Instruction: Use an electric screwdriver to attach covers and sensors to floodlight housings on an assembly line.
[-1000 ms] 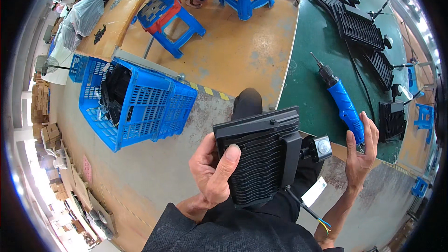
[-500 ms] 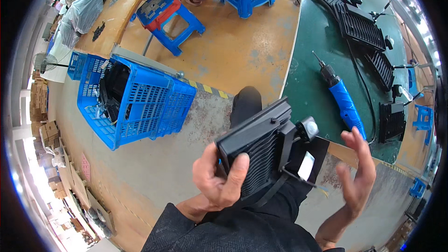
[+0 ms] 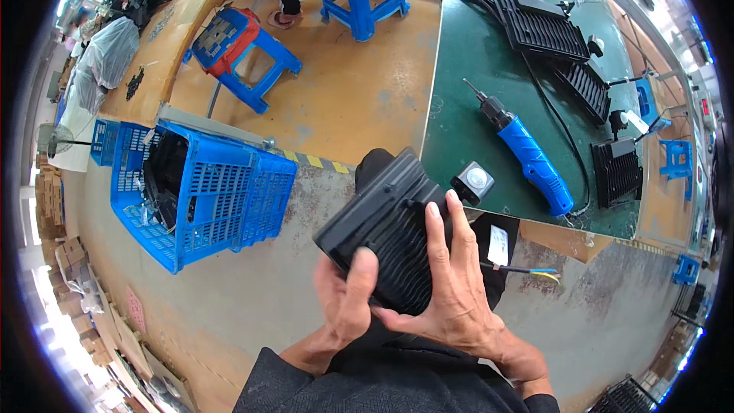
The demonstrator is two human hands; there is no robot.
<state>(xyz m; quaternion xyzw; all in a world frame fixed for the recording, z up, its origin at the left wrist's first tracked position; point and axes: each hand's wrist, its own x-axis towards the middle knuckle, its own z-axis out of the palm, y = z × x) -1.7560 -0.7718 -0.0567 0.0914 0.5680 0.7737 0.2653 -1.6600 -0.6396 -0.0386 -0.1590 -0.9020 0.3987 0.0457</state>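
Black ribbed lamp housing (image 3: 390, 237), blue crate (image 3: 206, 191), seemingly dark-green bench (image 3: 489, 53).

Underside of the black finned housing (image 3: 390, 237) behind both hands (image 3: 405, 291); crate contents (image 3: 164, 176) indistinct.
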